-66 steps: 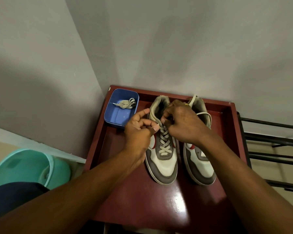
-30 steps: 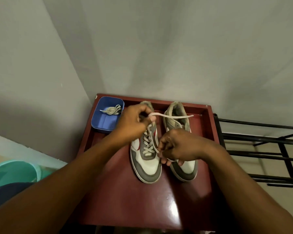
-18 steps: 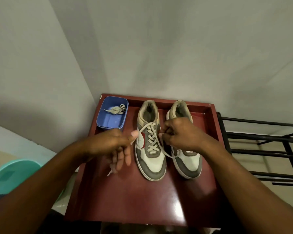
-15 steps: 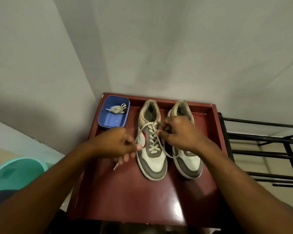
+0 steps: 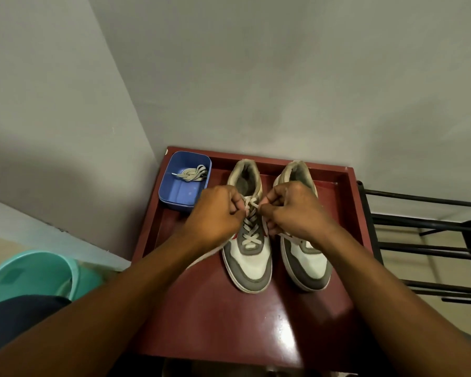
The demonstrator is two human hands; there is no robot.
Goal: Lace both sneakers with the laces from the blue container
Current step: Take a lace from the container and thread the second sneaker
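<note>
While your left hand [image 5: 215, 213] and right hand [image 5: 294, 210] pinch the lace ends [image 5: 252, 205] atop the nearly laced left sneaker [image 5: 252, 263], the right sneaker [image 5: 309, 268] looks unlaced; its spare lace [image 5: 192, 174] waits in the blue container [image 5: 174, 198].

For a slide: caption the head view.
Left hand and right hand pinch the lace over one sneaker; spare lace lies in blue container.
</note>
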